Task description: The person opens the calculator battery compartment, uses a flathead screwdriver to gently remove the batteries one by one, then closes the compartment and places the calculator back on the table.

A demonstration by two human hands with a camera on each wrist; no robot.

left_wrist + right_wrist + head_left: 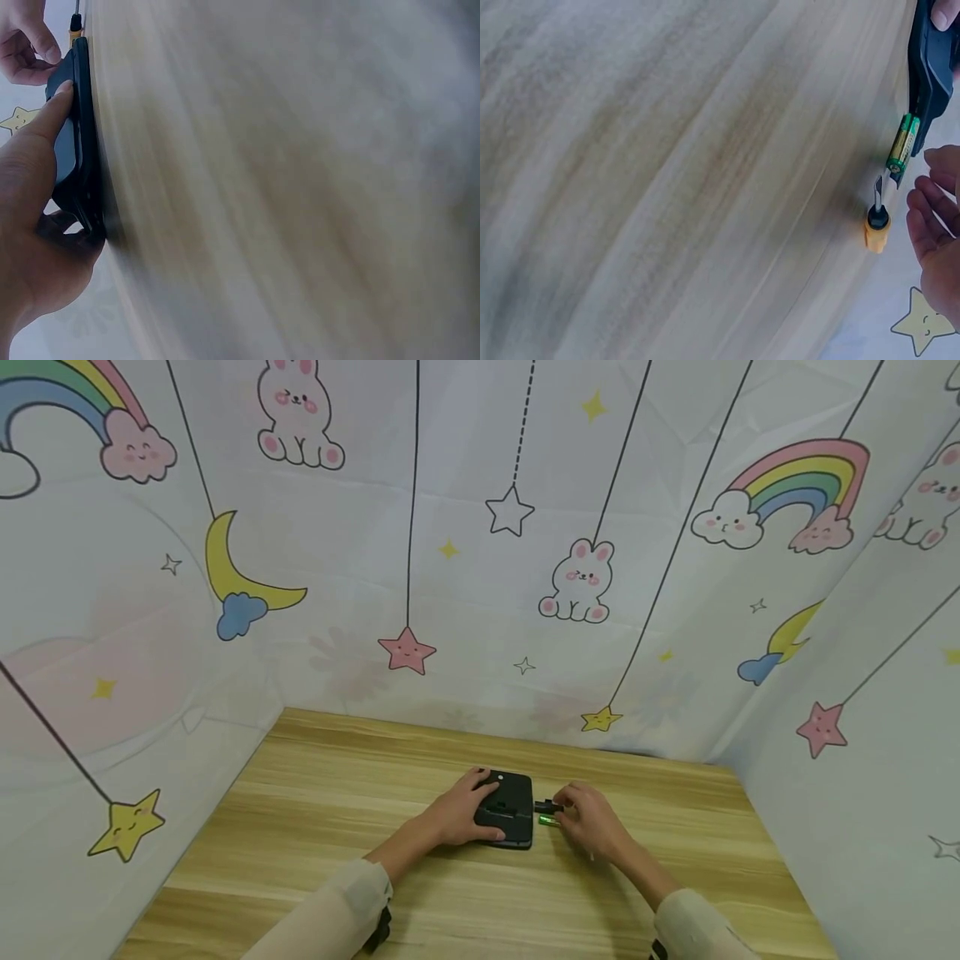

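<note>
While your left hand (456, 810) grips the black device (513, 802), its thumb on the near part and its fingers toward the far left edge, let that hold do the steadying: press down evenly into the wooden table (337, 777) rather than squeezing, so that the body would be less likely to skid or tip. Your right hand (591, 822) is bent in at the other side, thumb and fingertips close to a small black piece (546, 807); I cannot tell whether they pinch it or only touch it. For fine handling here, it should help to work with the fingertips alone, and to let the wrist stay low and off the device. As for where things lie, the device sits flat within your left hand's span, most of its dark surface showing to the right of that palm, and the black piece is just beside its right edge, between it and your right fingers. A green battery (904, 142) lies near that same edge, on the near side of the black piece, where a careless knuckle could roll it. Farther out, by your right fingers in the right wrist view, is a tool with an orange handle (875, 236), well apart from your left hand
</note>
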